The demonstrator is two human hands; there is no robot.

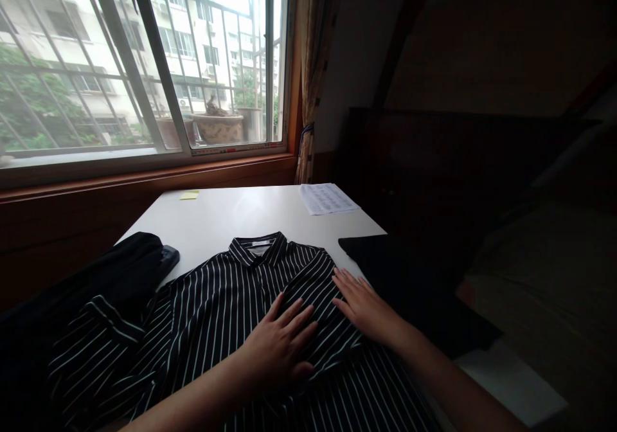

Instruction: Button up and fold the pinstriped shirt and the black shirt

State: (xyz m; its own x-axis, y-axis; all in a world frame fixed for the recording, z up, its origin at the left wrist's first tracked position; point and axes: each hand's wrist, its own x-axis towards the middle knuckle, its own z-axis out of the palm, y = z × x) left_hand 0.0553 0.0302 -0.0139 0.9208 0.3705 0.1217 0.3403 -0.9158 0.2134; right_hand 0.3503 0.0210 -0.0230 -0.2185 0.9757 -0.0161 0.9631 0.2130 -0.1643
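A black shirt with white stripes (216,310) lies spread on the white table, its collar toward the window. One sleeve is folded inward across the shirt's right side; the other stretches out to the left. My left hand (282,335) rests flat on the shirt's front, over the folded sleeve, fingers spread. At the shirt's right shoulder edge my right hand (359,300) lies with fingers stretched out, its fingertips on the fabric. Neither hand grips anything.
Dark clothing (110,265) is heaped at the left, and a black cloth (409,284) lies on the right. Printed sheets (328,198) and yellow sticky notes (189,195) lie toward the far edge of the white table (226,210). Behind it are a barred window and a curtain (311,78).
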